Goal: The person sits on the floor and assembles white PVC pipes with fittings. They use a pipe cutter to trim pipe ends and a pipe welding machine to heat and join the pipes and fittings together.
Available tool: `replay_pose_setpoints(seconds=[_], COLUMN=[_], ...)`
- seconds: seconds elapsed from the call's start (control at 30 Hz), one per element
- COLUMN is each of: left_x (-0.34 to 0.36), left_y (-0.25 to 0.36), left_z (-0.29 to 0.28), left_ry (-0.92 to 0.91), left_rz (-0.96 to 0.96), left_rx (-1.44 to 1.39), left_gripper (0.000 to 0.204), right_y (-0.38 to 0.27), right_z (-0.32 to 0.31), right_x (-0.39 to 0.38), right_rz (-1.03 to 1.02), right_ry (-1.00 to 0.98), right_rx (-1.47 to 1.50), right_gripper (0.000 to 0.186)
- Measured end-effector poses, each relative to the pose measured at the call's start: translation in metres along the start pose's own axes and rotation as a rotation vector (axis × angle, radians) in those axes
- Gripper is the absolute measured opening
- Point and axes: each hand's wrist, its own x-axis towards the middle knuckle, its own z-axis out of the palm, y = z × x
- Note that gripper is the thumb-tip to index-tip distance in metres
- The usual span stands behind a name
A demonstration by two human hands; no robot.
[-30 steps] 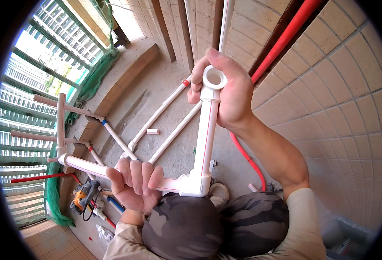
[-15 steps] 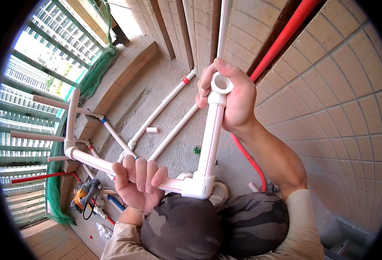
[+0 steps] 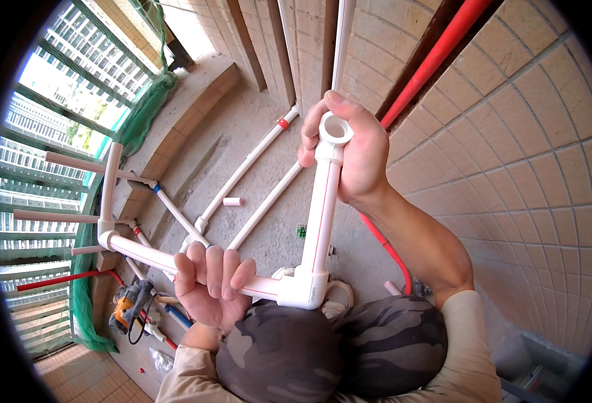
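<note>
Both my hands hold one white plastic pipe assembly [image 3: 318, 221] with thin red lines along it, above my knees. My left hand [image 3: 213, 279] is wrapped round the level pipe, between an elbow [image 3: 106, 238] at its far left and a corner elbow [image 3: 304, 287] by my knees. From the left elbow another short pipe [image 3: 112, 176] points away. My right hand [image 3: 355, 144] grips the upper end of the pipe that rises from the corner elbow. A round, open-mouthed white fitting [image 3: 336, 127] caps that end, partly covered by my fingers.
White pipes [image 3: 245, 163] run over the concrete floor [image 3: 269, 232], with a short cut piece [image 3: 232, 201] among them. A yellow and grey power tool [image 3: 131, 305] lies at left. Red pipe [image 3: 433, 57] climbs the tiled wall [image 3: 504, 168] at right. Green netting [image 3: 94, 322] hangs along the railing.
The assembly and my right hand have shifted slightly left in the picture, as has the background. Both grips stay the same.
</note>
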Motion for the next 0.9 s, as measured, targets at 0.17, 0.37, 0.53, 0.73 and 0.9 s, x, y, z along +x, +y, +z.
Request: replay_pose_setpoints(seconds=[0.17,0.37,0.53,0.73,0.9], left_x=[0.002,0.001,0.0,0.022,0.052], left_y=[0.0,0.004,0.005,-0.003,-0.016], left_z=[0.003,-0.002,-0.007,-0.034,-0.074], left_ry=[0.025,0.018,-0.003,-0.015,0.064], left_rz=[0.014,0.009,-0.006,-0.016,-0.342], left_rx=[-0.001,0.001,0.0,-0.118,-0.32], left_gripper=[0.042,0.04,0.039,0.039,0.04], right_y=[0.0,0.003,0.001,-0.02,-0.068], right_z=[0.002,0.006,0.006,0.004,0.053], right_x=[0.002,0.002,0.0,0.025,0.058], right_rz=[-0.009,0.007,0.021,0.015,-0.01], right_ry=[0.014,0.013,0.025,-0.258,-0.668], right_rx=[-0.004,-0.022,-0.068,-0.273,-0.571], right_gripper=[0.045,0.045,0.048,0.058,0.052])
